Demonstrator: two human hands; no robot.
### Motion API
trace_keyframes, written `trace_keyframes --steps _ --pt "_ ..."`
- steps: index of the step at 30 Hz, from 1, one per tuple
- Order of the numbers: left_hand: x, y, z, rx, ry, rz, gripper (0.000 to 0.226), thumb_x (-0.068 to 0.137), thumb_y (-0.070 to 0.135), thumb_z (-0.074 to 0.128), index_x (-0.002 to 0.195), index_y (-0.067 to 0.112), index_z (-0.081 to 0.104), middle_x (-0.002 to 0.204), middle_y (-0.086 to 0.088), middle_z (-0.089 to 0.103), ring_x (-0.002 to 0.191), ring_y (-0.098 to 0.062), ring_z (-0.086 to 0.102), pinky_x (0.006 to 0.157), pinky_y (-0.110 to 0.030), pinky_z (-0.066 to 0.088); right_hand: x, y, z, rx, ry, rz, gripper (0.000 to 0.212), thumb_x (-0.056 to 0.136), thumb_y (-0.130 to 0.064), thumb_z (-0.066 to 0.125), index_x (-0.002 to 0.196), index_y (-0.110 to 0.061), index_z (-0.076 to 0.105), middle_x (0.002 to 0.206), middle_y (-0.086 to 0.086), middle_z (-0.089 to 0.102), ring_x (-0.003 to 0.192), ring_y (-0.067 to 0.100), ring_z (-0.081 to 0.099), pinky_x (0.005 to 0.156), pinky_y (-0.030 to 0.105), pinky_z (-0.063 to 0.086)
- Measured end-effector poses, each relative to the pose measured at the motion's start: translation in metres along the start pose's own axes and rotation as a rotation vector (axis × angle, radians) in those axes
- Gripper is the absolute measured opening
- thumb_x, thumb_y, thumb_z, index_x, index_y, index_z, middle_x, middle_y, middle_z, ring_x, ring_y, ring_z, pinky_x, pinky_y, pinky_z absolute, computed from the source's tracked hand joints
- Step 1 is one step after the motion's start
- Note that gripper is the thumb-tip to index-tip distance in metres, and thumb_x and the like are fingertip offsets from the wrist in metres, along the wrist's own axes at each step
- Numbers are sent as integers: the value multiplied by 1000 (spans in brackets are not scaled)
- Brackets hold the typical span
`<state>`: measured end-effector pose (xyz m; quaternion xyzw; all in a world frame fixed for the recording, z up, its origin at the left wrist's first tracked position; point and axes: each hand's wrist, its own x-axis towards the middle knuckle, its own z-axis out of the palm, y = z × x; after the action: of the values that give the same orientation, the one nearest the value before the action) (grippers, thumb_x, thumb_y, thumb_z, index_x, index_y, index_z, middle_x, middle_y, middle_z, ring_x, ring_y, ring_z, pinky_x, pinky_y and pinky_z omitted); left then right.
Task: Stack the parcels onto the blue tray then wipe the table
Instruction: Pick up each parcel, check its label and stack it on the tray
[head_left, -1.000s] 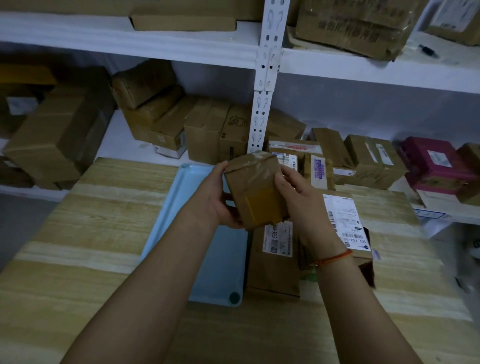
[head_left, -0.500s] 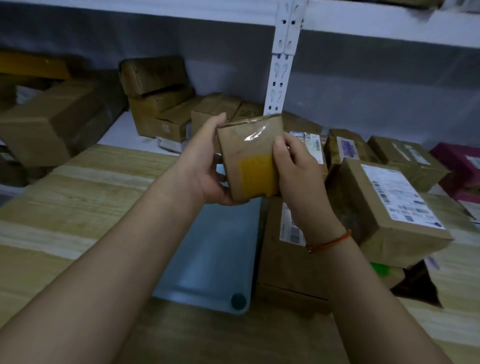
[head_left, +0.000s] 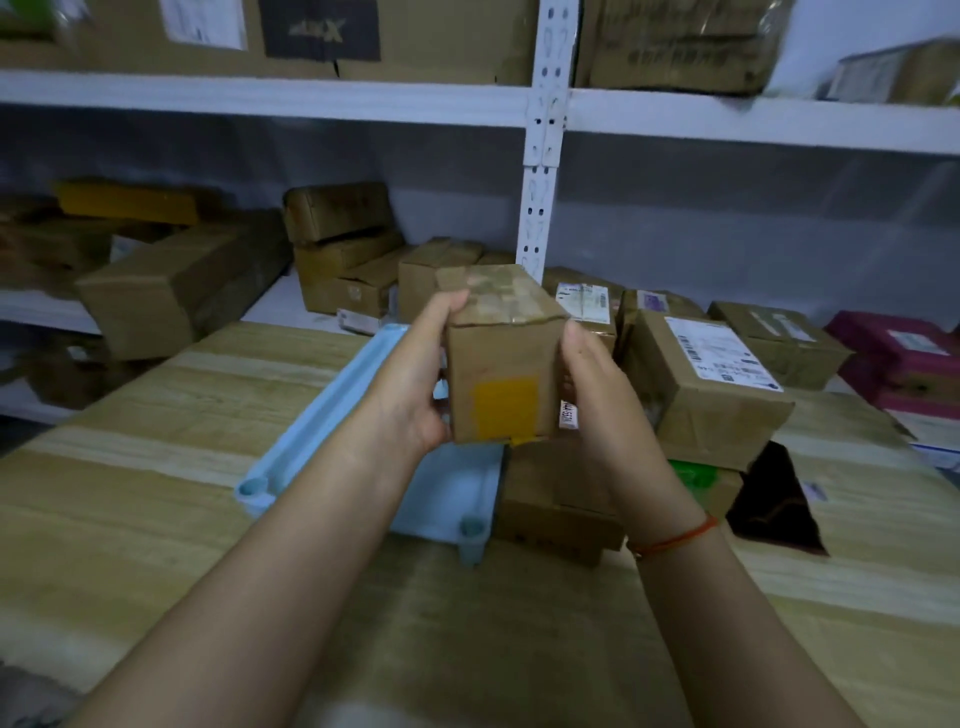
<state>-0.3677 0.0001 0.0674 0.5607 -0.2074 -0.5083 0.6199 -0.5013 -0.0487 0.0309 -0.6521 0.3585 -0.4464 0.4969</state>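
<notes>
Small parcel (head_left: 501, 364) held aloft over blue tray (head_left: 332, 405)
Gripped between left hand (head_left: 415, 384) and right hand (head_left: 597, 384) — fingers curled round both sides.

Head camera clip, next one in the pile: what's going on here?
A person holds a small brown parcel with a yellow patch in both hands, left hand and right hand gripping its sides, above the wooden table. The blue tray lies below and shows no parcels on its visible part. More parcels sit right of it, including a labelled box on top of others.
</notes>
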Motion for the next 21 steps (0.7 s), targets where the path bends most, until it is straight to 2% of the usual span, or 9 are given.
trace_keyframes --steps 2,4,5,8,10,12,15,18,21 --pt "-13 -8 -1 13 0 73 25 85 50 60 86 26 65 75 2 70 82 -20 65 65 -32 54 -17 -7 -1 215 -26 111 53 95 -65 32 129 -34 58 116 -11 68 102 8 66 89 46 57" --pt "-25 -15 -2 28 -40 150 20 89 43 56 84 25 63 55 11 67 65 -12 68 55 -24 53 -33 -13 -3 287 -30 164 53 95 -66 32 126 -34 60 110 -12 70 94 8 69 82 43 59" --pt "-29 -19 -3 32 -60 189 17 90 40 55 89 25 63 51 14 65 56 -7 67 48 -20 51 -38 -13 -3 298 -29 177 52 94 -66 32 124 -35 62 107 -12 71 93 10 69 82 42 58" --pt "-34 -30 -10 36 -72 267 26 92 33 55 114 20 61 62 14 69 47 2 63 40 -14 45 -46 -11 -3 308 -35 228 45 94 -64 38 122 -36 59 108 -12 69 102 16 65 86 43 51" --pt "-33 -35 -13 61 -78 316 34 93 30 54 125 20 57 82 11 69 54 3 65 42 -12 45 -47 -10 -2 283 -29 248 41 94 -60 43 121 -32 58 113 -7 67 106 17 63 84 42 51" --pt "-31 -38 -17 85 -102 346 40 92 25 54 132 22 53 98 9 67 69 -1 67 44 -11 45 -46 -6 1 218 6 214 36 95 -54 49 115 -27 60 111 -3 68 104 17 64 89 42 53" --pt "-22 -39 -20 119 -152 362 62 82 23 62 141 23 42 120 -1 64 86 -8 63 48 -13 48 -41 -2 4 152 47 181 26 96 -48 52 111 -28 60 106 -6 68 97 9 64 77 28 49" --pt "-10 -41 -22 168 -175 409 79 72 23 65 145 25 35 131 -7 58 97 -11 61 55 -13 50 -35 1 4 93 77 151 22 97 -41 52 111 -26 61 106 -5 67 95 8 63 75 26 46" --pt "1 -44 -25 268 -151 454 100 63 26 69 151 32 22 130 4 52 110 -12 56 63 -17 52 -29 4 3 3 102 116 12 97 -31 54 105 -26 60 106 -5 66 96 10 62 81 30 52"
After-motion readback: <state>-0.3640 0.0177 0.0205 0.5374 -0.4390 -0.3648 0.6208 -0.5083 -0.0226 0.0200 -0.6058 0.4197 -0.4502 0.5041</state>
